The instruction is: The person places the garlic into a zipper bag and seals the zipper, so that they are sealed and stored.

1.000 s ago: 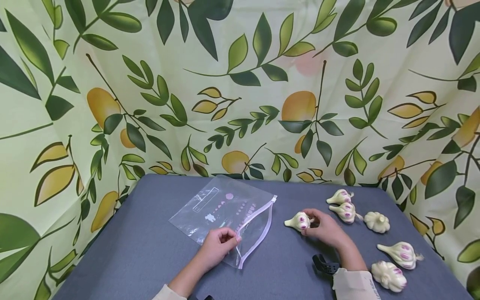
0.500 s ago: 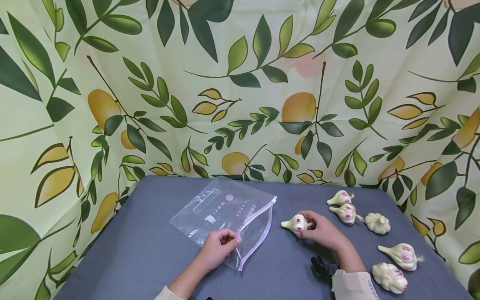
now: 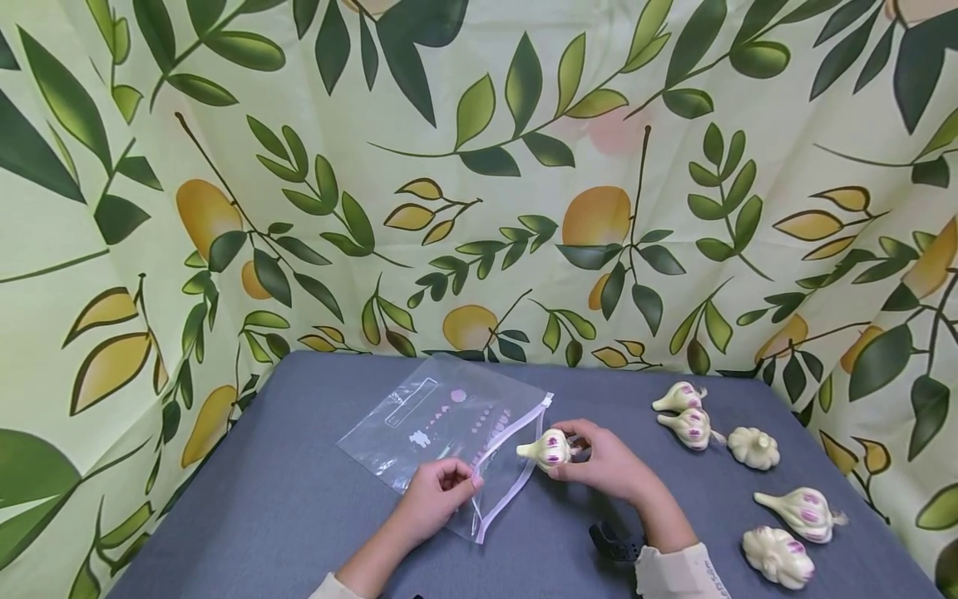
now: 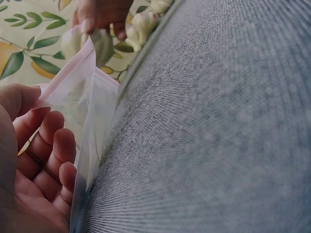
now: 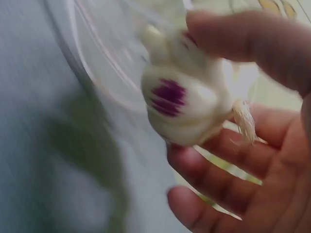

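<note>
Grey bench (image 3: 299,516), leaf-print cloth (image 3: 479,166) behind and to both sides.

Clear zip bag (image 3: 441,420): lies flat on the bench left of centre, its pink-edged mouth facing right and toward the person. Left hand (image 3: 437,497): fingers curled, pinching the near lip of the mouth; the left wrist view shows that lip lifted off the bench.

Garlic bulb (image 3: 549,448): off the bench, right at the bag's mouth. Long axis roughly level, running left to right; pointed stem end aimed left at the opening, root tuft toward the palm. Purple marks face up.

Right hand (image 3: 602,460): directly right of the bulb, fingers and thumb closed round its root half; the stem end projects left beyond the fingertips. The right wrist view, blurred, confirms the hold.

Five more garlic bulbs (image 3: 756,447) lie on the bench at right, well apart from both hands.
</note>
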Tool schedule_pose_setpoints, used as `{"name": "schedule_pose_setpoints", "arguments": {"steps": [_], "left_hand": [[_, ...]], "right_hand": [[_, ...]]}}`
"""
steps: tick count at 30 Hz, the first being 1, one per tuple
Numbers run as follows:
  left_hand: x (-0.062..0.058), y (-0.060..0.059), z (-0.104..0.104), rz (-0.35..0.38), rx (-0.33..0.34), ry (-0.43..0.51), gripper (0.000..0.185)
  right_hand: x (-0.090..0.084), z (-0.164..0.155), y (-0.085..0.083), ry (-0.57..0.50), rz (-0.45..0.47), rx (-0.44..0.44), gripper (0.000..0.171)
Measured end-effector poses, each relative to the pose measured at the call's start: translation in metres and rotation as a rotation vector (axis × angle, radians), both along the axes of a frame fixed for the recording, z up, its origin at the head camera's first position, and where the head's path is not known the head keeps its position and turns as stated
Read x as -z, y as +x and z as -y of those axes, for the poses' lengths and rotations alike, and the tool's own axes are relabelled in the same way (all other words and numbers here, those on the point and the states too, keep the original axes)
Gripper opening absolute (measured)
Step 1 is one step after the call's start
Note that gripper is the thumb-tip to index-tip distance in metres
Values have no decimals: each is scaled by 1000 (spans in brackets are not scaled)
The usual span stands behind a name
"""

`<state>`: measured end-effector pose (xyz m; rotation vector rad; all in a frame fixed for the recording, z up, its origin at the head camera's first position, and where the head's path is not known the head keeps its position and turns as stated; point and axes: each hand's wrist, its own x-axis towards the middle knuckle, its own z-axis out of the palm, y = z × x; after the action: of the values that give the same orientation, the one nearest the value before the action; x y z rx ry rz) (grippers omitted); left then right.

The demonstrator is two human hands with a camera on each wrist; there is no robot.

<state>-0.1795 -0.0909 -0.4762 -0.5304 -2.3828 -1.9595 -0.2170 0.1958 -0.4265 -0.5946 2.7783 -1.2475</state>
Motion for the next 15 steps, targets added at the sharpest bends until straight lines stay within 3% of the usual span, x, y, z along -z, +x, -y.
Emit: {"name": "schedule_pose_setpoints", "arguments": {"steps": [8,15], "left_hand": [[2,0,1,-25,13,1,12],[3,-1,0,-12,11,-16,12]], "right_hand": [[15,49,6,62,-66,110,63],[22,64,10,113,-146,187,65]]}}
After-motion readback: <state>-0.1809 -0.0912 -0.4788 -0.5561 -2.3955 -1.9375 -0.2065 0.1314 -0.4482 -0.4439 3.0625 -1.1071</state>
